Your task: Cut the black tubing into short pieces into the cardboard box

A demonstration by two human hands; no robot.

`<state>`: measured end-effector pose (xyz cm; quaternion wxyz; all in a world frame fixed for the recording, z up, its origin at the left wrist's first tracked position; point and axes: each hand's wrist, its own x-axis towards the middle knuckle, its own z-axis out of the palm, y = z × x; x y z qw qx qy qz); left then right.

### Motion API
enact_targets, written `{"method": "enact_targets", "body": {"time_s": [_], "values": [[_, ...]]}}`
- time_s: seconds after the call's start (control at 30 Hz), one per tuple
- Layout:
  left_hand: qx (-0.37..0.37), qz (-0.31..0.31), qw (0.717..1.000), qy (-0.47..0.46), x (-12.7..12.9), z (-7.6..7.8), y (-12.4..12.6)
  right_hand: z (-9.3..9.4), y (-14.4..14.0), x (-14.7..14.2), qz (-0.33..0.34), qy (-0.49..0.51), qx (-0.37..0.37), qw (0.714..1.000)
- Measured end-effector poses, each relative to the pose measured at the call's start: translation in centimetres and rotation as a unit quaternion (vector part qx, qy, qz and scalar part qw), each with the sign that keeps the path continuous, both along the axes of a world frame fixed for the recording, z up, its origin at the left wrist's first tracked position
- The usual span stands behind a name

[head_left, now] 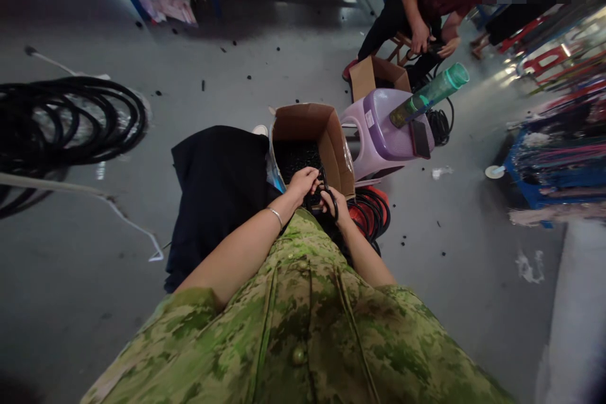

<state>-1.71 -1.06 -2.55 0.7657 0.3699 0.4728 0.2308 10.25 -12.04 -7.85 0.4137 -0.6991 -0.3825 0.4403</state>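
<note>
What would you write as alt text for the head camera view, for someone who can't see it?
Seen from above, a person in a green camouflage shirt holds a black cable between the left hand and right hand, over an open cardboard box of small black parts. A purple plastic stool carrying a green bottle stands beyond, and another seated person works behind it.

A purple plastic stool (379, 139) stands on the grey floor (473, 252) with a green water bottle (433, 93) lying tilted on top. Coils of black hose (71, 120) lie far off to the side. A seated person (416, 6) works beside a small cardboard box (376, 76). Dark cloth (213, 196) is spread nearby.
</note>
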Motion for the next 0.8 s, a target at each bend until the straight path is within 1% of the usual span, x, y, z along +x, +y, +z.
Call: {"method": "enact_targets", "body": {"time_s": [0.1,0.23,0.5,0.8], "values": [[-0.006,-0.007,1.0,-0.011,0.0,0.1,-0.1,1.1,-0.8,0.7,0.015,0.013,0.011,1.0],[-0.008,-0.023,1.0,-0.016,0.0,0.2,-0.2,2.1,-1.7,1.3,0.041,-0.004,0.011,0.999],[0.029,-0.069,0.997,0.015,-0.1,-0.1,-0.3,2.3,-1.4,1.3,0.061,-0.045,0.01,0.997],[0.065,-0.093,0.993,0.035,-0.1,-0.1,-0.4,2.8,-1.1,1.9,0.088,-0.067,0.017,0.994]]}}
